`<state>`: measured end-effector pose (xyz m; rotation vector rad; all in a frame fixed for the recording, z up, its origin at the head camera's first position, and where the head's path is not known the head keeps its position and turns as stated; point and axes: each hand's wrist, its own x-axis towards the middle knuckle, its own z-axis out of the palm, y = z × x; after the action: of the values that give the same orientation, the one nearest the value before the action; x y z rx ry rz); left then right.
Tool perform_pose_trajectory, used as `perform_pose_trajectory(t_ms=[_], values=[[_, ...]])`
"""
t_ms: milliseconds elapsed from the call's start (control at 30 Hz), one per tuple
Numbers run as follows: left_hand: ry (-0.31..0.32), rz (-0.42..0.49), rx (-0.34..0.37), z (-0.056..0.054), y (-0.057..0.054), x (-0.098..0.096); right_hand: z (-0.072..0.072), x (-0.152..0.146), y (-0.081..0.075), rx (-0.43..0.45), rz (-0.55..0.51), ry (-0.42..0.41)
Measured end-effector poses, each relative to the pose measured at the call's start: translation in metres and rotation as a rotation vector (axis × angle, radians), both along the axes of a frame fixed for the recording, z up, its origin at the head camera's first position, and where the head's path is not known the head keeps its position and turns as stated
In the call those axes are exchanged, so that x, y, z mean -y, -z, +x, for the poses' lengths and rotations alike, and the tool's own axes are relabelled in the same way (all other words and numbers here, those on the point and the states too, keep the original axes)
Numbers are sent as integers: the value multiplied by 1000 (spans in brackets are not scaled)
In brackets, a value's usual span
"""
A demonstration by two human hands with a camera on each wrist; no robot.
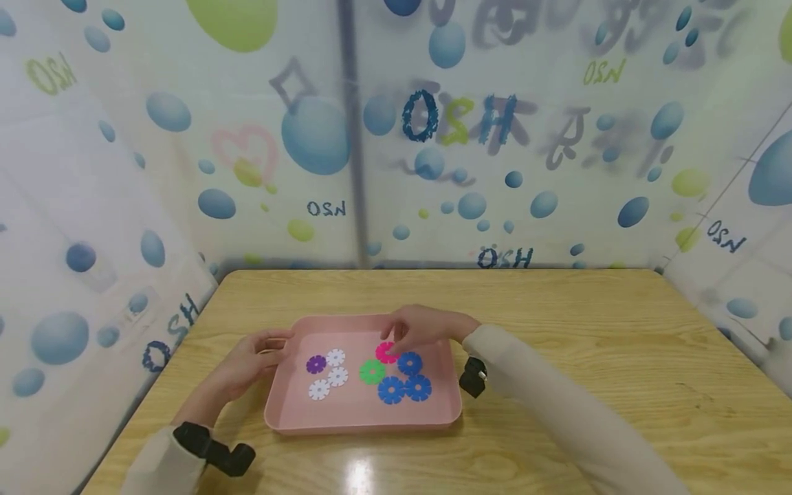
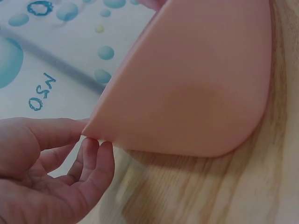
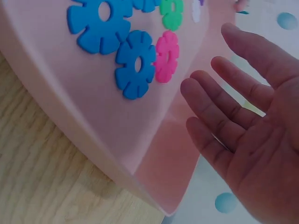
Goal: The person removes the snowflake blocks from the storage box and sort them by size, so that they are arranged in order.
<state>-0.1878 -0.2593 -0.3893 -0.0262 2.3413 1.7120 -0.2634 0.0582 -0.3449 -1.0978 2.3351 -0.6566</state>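
A pink tray (image 1: pixel 365 419) holds flat, notched snowflake discs. Three white discs (image 1: pixel 319 390) and a purple disc (image 1: pixel 316 364) lie in its left half. Three blue discs (image 1: pixel 391 390), a green disc (image 1: pixel 372 372) and a pink disc (image 1: pixel 386 353) lie to the right. My left hand (image 1: pixel 250 361) pinches the tray's left rim between thumb and fingers, as the left wrist view also shows at the tray's edge (image 2: pixel 187 93). My right hand (image 1: pixel 423 325) hovers over the pink disc, and in the right wrist view its loosely bent fingers (image 3: pixel 205 95) hold nothing.
The tray stands on a wooden table (image 1: pixel 557 316). A patterned curtain (image 1: pixel 433 206) with blue and green drops hangs behind the table and on both sides. Each wrist carries a black camera mount, the left one (image 1: pixel 213 450) beside the tray's front corner.
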Motion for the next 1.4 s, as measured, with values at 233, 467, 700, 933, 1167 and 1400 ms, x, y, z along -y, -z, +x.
perform_pose_trajectory(t_ms=[233, 467, 700, 933, 1167, 1400], values=[[4, 4, 11, 1, -2, -1, -5, 13, 4, -63, 127, 14], [6, 7, 7, 1, -2, -1, -5, 21, 4, -85, 213, 29], [2, -3, 2, 2, 0, -1, -2, 27, 5, -68, 260, 46], [-5, 6, -2, 1, 0, -1, 0, 32, 5, -115, 298, 52], [-2, -4, -4, 1, 0, -1, -1, 34, 10, -131, 307, 76], [-2, -9, -3, 1, -1, -1, -3, 34, 11, -155, 317, 63]])
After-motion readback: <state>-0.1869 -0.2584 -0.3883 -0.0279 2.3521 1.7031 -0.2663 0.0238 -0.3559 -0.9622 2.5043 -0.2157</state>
